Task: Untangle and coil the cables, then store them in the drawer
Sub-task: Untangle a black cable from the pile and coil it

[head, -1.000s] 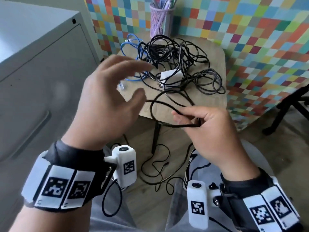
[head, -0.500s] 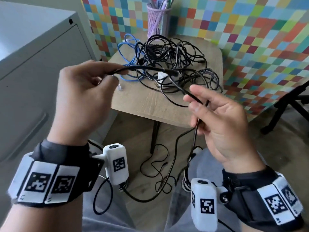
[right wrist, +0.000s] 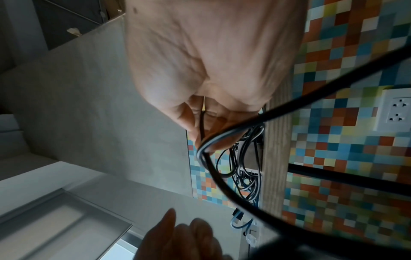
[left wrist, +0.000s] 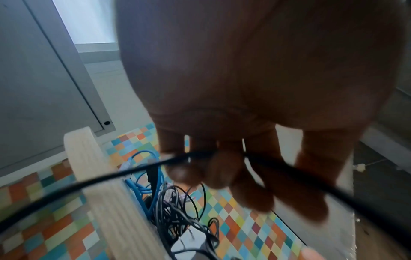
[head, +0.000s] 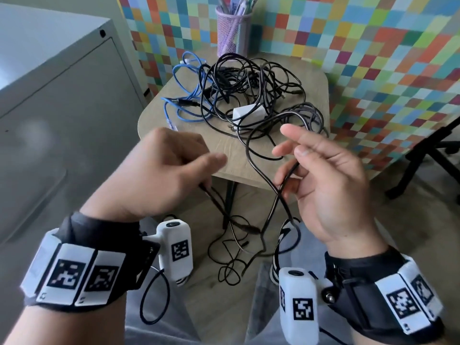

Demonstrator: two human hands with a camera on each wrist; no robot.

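Head view shows the left hand with fingers curled around a thin black cable, the right hand pinching its loop above the small wooden table's near edge; tangled cables lie behind.

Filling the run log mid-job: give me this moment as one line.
stage: untangling | left hand: holds black cable | right hand: holds same cable | tangle: on small table | coiled: none | drawer: not in view
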